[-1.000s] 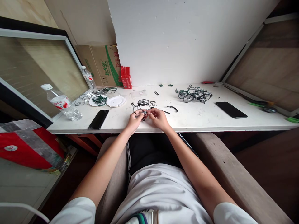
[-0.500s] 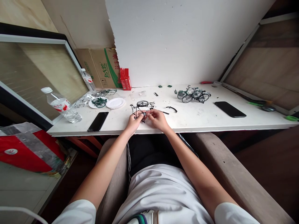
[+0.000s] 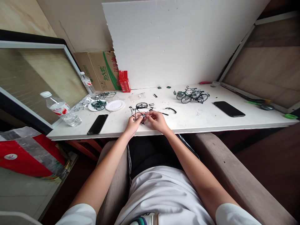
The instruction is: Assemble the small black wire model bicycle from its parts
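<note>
My left hand (image 3: 134,123) is closed on a small black model bicycle frame (image 3: 135,112) near the table's front edge. My right hand (image 3: 157,120) meets it from the right, its thumb and fingers pinched together at the frame's lower part; what lies between those fingertips is too small to make out. Just beyond the hands lies a loose spoked wheel (image 3: 142,105). A thin black curved strip (image 3: 171,110) rests to the right of the right hand, with several tiny black parts scattered around.
Assembled model bicycles (image 3: 193,95) stand at the right, beside a black phone (image 3: 229,108). Another phone (image 3: 97,124) lies left of my hands. Behind it are white paper plates (image 3: 115,105), green bicycle parts (image 3: 98,105), a water bottle (image 3: 61,110) and a red box (image 3: 124,82).
The camera view has shifted slightly. Both hands stay together at the bicycle frame, with only slight finger movement visible.
</note>
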A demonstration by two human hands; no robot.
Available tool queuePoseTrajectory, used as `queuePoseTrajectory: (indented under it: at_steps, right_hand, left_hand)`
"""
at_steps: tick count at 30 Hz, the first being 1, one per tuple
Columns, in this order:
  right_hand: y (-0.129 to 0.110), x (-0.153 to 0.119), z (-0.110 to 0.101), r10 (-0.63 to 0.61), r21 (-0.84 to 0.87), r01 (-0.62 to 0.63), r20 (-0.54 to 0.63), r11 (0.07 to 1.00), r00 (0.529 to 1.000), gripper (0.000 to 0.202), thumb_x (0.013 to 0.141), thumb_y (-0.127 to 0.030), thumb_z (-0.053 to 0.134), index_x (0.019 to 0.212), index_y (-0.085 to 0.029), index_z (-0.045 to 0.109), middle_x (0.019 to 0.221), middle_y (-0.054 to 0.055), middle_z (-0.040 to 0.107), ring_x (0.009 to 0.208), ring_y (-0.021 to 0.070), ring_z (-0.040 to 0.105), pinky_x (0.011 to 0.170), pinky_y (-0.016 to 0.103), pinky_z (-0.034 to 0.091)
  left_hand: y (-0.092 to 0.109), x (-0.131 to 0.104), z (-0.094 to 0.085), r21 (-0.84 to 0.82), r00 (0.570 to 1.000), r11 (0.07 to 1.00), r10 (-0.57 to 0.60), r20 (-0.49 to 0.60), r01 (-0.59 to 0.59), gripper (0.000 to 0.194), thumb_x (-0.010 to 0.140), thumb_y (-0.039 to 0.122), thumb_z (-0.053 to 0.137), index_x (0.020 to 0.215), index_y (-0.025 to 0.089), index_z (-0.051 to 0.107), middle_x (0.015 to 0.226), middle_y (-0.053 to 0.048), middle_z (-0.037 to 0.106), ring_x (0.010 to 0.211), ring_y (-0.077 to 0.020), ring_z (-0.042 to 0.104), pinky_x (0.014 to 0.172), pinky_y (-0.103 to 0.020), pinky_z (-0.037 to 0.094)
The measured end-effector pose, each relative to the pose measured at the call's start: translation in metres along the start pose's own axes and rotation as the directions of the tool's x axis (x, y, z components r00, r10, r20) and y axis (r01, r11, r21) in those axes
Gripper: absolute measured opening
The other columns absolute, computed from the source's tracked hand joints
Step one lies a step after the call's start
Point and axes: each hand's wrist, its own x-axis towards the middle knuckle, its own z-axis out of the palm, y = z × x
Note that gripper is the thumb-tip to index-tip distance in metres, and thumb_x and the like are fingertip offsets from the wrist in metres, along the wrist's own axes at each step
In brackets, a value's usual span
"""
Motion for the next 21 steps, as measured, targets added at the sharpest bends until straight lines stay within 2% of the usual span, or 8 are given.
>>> queuePoseTrajectory:
  at_steps: [12,21]
  right_hand:
    - [-0.0008,-0.0007,0.0004,0.005,0.001,-0.005,-0.016,1.000,1.000,0.033,0.097,-0.052,0.069,0.104,-0.020,0.073,0.093,0.007,0.081,0.078,0.0199,0.076,0.074,0.034,0.059]
    - [0.0003,-0.0012,-0.0007,-0.011,-0.012,0.011,-0.002,1.000,1.000,0.035,0.099,-0.056,0.068,0.104,-0.021,0.073,0.095,0.007,0.081,0.082,0.0213,0.077,0.074,0.033,0.058]
  left_hand:
    - [-0.0011,0.0004,-0.0007,-0.006,1.000,1.000,-0.006,-0.004,0.006,0.036,0.084,0.041,0.079,0.110,0.017,0.074,0.106,-0.009,0.078,0.096,-0.0212,0.073,0.090,-0.034,0.055]
    - [0.0067,-0.0034,0.0028,-0.073,0.996,0.994,-0.085,-0.016,0.084,0.035,0.084,0.037,0.081,0.112,0.017,0.074,0.107,-0.009,0.077,0.094,-0.0201,0.072,0.081,-0.030,0.054]
